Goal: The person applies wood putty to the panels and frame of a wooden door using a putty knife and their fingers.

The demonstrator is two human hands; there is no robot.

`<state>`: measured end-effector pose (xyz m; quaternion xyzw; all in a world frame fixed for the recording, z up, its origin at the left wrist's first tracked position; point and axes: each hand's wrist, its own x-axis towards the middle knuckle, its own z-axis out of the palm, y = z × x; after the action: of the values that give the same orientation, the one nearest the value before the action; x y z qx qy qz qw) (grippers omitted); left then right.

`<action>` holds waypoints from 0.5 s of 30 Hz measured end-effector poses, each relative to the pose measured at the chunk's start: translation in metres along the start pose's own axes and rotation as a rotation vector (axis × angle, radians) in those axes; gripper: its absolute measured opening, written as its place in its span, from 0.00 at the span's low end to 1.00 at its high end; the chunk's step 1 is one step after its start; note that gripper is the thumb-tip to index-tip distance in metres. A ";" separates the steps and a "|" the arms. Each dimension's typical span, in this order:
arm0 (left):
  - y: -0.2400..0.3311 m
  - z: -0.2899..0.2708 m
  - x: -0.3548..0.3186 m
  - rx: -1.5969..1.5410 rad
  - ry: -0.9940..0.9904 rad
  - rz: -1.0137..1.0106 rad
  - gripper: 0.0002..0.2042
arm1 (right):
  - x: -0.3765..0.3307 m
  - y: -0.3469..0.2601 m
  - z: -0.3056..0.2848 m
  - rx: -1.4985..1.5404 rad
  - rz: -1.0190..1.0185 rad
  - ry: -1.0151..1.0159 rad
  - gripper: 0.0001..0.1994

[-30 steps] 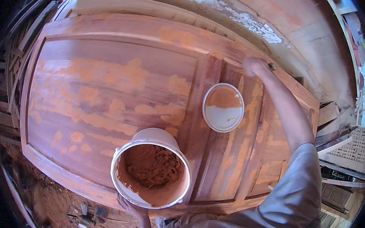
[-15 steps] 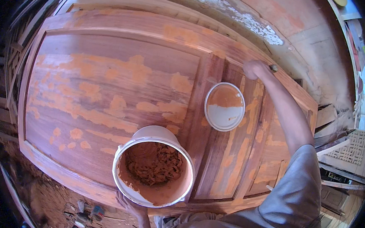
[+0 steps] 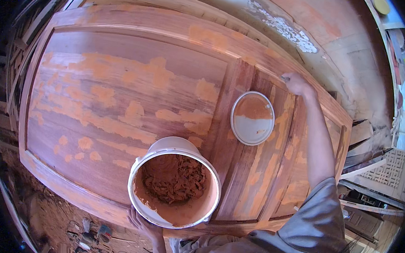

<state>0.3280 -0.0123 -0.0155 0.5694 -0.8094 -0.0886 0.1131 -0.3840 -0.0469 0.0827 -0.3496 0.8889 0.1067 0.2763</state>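
Observation:
A panelled wooden door [image 3: 51, 134] with orange filler patches lies flat before me. On its near edge a white bucket [image 3: 175, 144] tilts toward me, its reddish-brown putty [image 3: 175, 178] in view. My left hand [image 3: 143, 223] rests with outstretched fingers on the door's edge, against the bucket's lower left side. Over the door's far right part, my right hand [image 3: 301, 85] is closed round a small hand tool [image 3: 285, 78], mostly hidden by the fingers. Left of that hand lies a round white lid [image 3: 251, 130], half smeared with orange-brown filler.
Wood strips [image 3: 25, 48] are stacked along the left. Tools and scraps [image 3: 89, 234] litter the dirt floor at lower left. Beyond the door runs a paint-marked wall [image 3: 308, 21]. Boards [image 3: 364, 168] and a patterned lattice panel [image 3: 385, 167] stand at right.
My right hand has moved to the right, away from the lid, and turned at the wrist. The left hand stays beside the bucket. The whole view has shifted slightly.

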 end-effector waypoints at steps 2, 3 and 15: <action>0.000 -0.001 0.000 0.008 0.000 0.007 0.31 | -0.001 0.002 0.013 -0.034 0.037 0.055 0.15; 0.001 -0.001 0.000 0.017 0.003 0.009 0.31 | -0.005 0.002 0.024 -0.033 0.033 0.058 0.15; 0.004 -0.004 0.002 0.011 -0.011 -0.008 0.31 | -0.031 -0.037 0.085 0.175 0.162 0.288 0.17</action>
<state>0.3250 -0.0133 -0.0103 0.5727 -0.8083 -0.0878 0.1049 -0.3046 -0.0243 0.0301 -0.2631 0.9503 -0.0004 0.1661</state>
